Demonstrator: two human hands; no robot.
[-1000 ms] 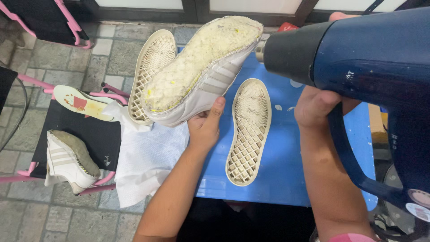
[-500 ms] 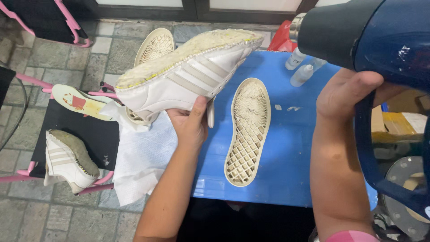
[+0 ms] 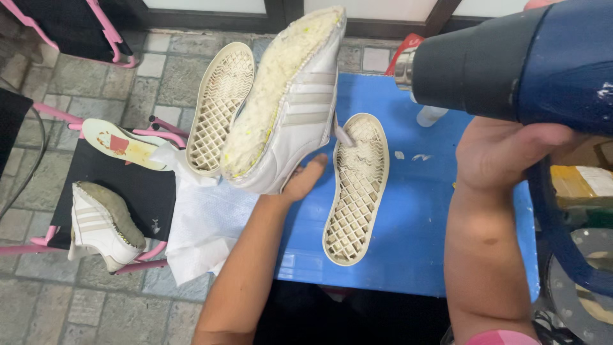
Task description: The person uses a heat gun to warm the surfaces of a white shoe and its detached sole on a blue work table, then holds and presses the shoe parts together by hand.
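Observation:
My left hand (image 3: pixel 305 180) holds a white sneaker upper (image 3: pixel 290 102) from below, its bare rough underside turned up and to the left. My right hand (image 3: pixel 511 153) grips a dark blue heat gun (image 3: pixel 517 64) at the upper right, its black nozzle pointing left toward the shoe. A detached cream rubber sole (image 3: pixel 355 191) lies waffle side up on the blue table (image 3: pixel 421 243) between my arms. A second detached sole (image 3: pixel 220 105) shows behind the held shoe.
A black stool with a pink frame (image 3: pixel 137 191) at the left carries another soleless white sneaker (image 3: pixel 102 223) and an insole (image 3: pixel 124 144). White cloth (image 3: pixel 204 223) hangs off the table's left edge. Stone tiles cover the floor. Small clear bottle (image 3: pixel 431 115) stands on the table.
My left hand has tipped the sneaker more upright, turning its underside to face left. The heat gun has swung lower and further left, nearer the shoe.

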